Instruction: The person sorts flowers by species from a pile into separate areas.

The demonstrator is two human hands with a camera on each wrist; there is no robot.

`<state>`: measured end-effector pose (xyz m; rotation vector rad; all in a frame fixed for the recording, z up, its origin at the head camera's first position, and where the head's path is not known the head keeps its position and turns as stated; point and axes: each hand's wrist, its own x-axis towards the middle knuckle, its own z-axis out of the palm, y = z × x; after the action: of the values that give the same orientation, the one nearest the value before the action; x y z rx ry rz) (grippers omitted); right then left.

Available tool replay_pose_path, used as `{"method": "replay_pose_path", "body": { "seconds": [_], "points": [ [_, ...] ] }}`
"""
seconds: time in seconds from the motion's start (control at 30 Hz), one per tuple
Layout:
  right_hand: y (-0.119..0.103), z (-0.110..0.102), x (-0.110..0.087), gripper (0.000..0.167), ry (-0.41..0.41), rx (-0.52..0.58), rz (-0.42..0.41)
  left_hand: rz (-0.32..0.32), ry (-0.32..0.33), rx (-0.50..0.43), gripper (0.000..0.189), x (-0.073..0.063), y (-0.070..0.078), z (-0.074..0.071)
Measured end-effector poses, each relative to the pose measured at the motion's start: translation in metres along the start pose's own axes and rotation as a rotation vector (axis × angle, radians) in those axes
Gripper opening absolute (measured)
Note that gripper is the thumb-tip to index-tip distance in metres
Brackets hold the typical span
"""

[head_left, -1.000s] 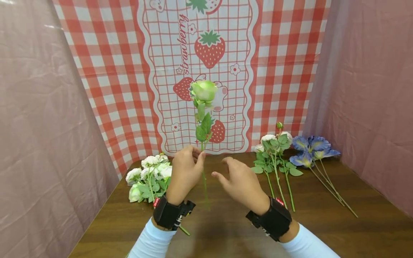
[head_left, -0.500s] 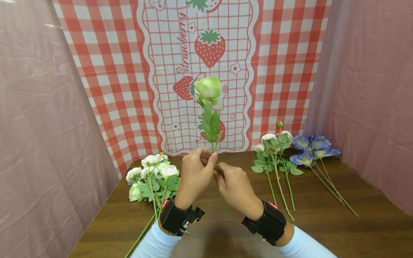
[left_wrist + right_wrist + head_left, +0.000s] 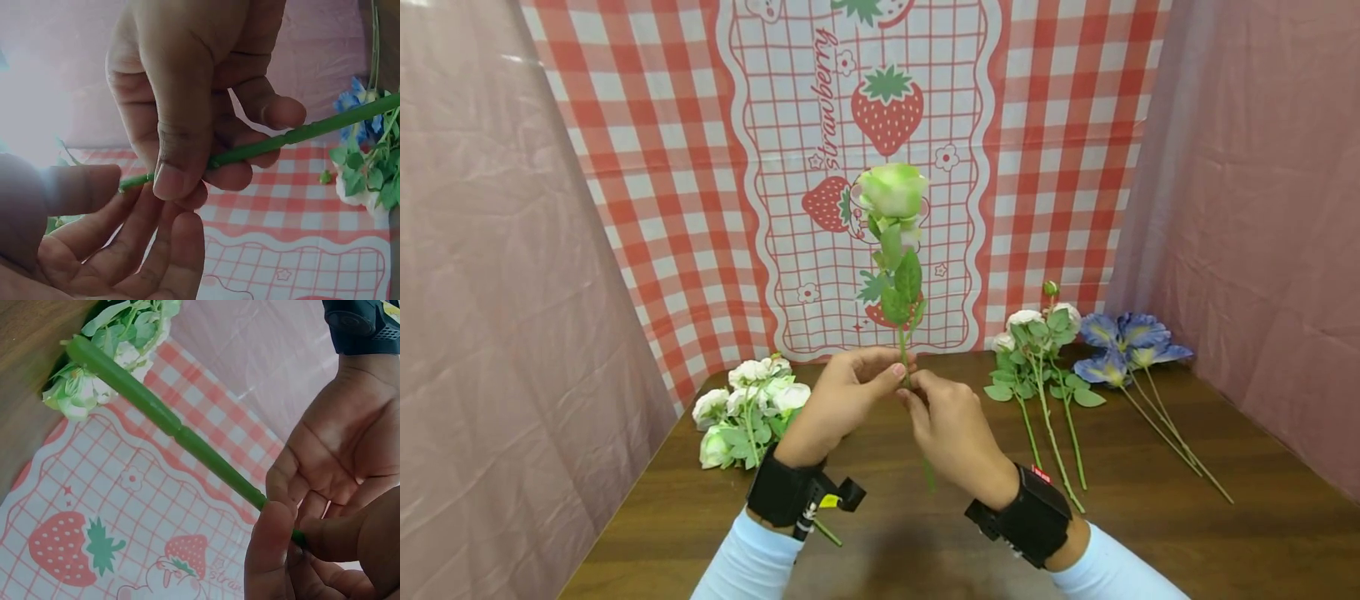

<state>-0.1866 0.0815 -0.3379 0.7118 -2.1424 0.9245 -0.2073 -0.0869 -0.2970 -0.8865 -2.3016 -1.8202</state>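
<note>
A pale green rose [image 3: 892, 192] stands upright between my hands, its leaves [image 3: 901, 287] below the bloom. My left hand [image 3: 850, 396] pinches the stem just under the leaves, thumb in front and fingers behind. Directly below, my right hand [image 3: 958, 429] pinches the same stem between thumb and fingers. In the left wrist view the right hand [image 3: 181, 94] comes from the top, and the green stem [image 3: 331, 125] runs on to the right. The right wrist view has the stem's lower end [image 3: 81, 350] sticking out free from the fingers.
White and green flowers [image 3: 752, 408] lie on the table's left, behind my left forearm. To the right lie white roses [image 3: 1037, 342] with long stems and blue flowers [image 3: 1123, 346]. A strawberry-print checked cloth [image 3: 1060, 150] hangs behind the brown tabletop [image 3: 1150, 533].
My right hand has come in from the right and taken hold of the stem below my left hand. The rose has shifted a little right and up; the left fingers have changed their hold.
</note>
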Motion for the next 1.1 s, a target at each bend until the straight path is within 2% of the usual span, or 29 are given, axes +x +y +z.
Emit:
{"method": "replay_pose_path", "body": {
  "seconds": [0.13,0.67,1.1],
  "points": [
    [-0.0005,-0.0009,0.0002,0.003,-0.005,-0.003,0.000,0.006,-0.015,-0.010,0.025,0.0006,-0.0003,-0.0013],
    [-0.0012,0.0005,0.0008,0.006,-0.002,0.010,-0.001,-0.015,0.078,0.066,0.019,0.0000,0.0006,0.0004],
    [-0.0025,0.0012,0.0004,0.015,-0.017,0.012,0.001,0.010,0.095,0.109,0.020,0.0008,-0.0010,0.0016]
  ]
}}
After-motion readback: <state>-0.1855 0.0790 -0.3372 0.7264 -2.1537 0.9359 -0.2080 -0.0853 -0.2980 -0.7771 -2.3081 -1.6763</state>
